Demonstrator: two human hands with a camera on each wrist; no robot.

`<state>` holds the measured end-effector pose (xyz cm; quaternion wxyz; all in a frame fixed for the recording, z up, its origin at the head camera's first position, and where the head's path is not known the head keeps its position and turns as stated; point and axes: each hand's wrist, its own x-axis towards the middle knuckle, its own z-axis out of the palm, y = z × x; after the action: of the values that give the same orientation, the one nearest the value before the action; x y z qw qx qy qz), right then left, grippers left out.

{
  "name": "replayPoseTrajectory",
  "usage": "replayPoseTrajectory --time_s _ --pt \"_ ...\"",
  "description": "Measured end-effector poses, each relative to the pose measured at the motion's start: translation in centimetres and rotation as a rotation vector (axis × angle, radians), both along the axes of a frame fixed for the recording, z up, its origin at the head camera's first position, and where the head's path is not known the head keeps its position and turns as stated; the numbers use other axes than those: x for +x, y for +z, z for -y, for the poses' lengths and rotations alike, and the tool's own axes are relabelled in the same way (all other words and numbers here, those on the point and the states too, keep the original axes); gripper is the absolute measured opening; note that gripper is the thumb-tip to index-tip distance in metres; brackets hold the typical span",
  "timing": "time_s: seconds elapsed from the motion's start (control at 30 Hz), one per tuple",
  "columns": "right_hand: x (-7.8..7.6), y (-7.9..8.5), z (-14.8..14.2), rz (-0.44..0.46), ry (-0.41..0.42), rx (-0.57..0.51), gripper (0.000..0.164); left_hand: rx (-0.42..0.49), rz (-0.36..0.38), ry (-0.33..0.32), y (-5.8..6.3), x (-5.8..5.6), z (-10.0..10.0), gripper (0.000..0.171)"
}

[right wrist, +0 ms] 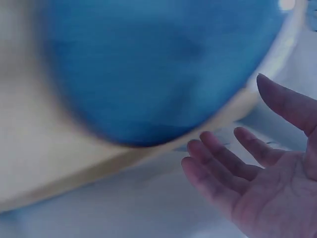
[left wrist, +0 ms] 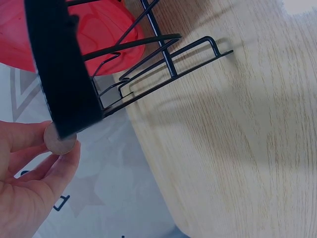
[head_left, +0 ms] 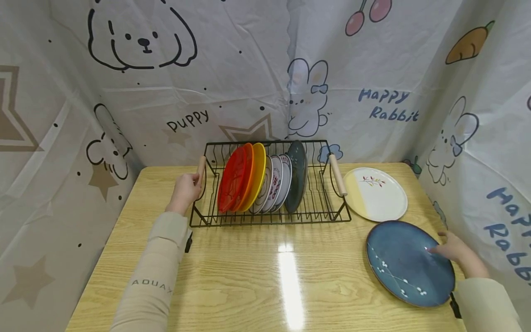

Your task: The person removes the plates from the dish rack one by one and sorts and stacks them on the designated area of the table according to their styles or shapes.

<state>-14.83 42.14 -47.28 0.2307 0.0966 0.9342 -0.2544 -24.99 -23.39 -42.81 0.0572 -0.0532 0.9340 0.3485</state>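
Note:
My left hand (head_left: 185,190) grips the wooden handle (head_left: 201,169) at the left end of a black wire dish rack (head_left: 265,223). In the left wrist view, fingers and thumb curl round the handle's round end (left wrist: 60,139). Standing on edge in the rack are red plates (head_left: 231,180), a yellow plate (head_left: 256,177), several patterned pale plates (head_left: 274,184) and a dark plate (head_left: 296,177). At the far right, my right hand (head_left: 458,252) is beside a large blue plate (head_left: 408,263) with white blossoms. Its fingers (right wrist: 218,183) are spread and loosely bent by the plate's rim, holding nothing.
A white and yellow plate (head_left: 375,193) with a red sprig lies on the wooden table (head_left: 232,276), right of the rack and behind the blue plate. The rack's right wooden handle (head_left: 338,174) is near it. Printed curtains (head_left: 249,87) hang close behind and along both sides.

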Motion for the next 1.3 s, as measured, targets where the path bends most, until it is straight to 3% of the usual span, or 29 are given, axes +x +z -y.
replayPoseTrajectory --time_s 0.1,0.33,0.5,0.67,0.8,0.97,1.13,1.3 --pt "-2.0 1.7 1.6 -0.075 0.019 0.032 0.083 -0.002 0.006 0.003 0.0 0.0 0.1 0.046" --pt "-6.0 6.0 7.3 -0.343 0.052 0.031 0.079 -0.004 0.010 0.011 0.0 0.1 -0.1 0.045" --pt "-7.8 8.4 12.1 -0.544 0.089 0.008 0.071 -0.009 0.024 0.013 0.2 0.1 -0.3 0.046" --pt "-8.8 9.6 16.7 -0.710 0.104 -0.130 0.064 -0.012 0.022 0.018 0.1 0.0 -0.1 0.046" --pt "-9.2 10.1 20.1 -0.734 0.116 -0.240 0.065 0.006 0.026 0.020 0.1 0.0 0.0 0.047" --pt "-9.3 10.3 23.6 -0.698 0.161 -0.333 0.066 0.024 0.027 0.023 0.1 0.0 -0.1 0.047" --pt "-9.4 9.7 26.4 -0.634 0.198 -0.376 0.067 0.011 0.016 0.018 0.0 -0.1 0.0 0.046" --pt "-9.6 8.5 28.4 -0.591 0.182 -0.381 0.071 0.009 0.017 0.016 -0.1 -0.1 0.0 0.046"
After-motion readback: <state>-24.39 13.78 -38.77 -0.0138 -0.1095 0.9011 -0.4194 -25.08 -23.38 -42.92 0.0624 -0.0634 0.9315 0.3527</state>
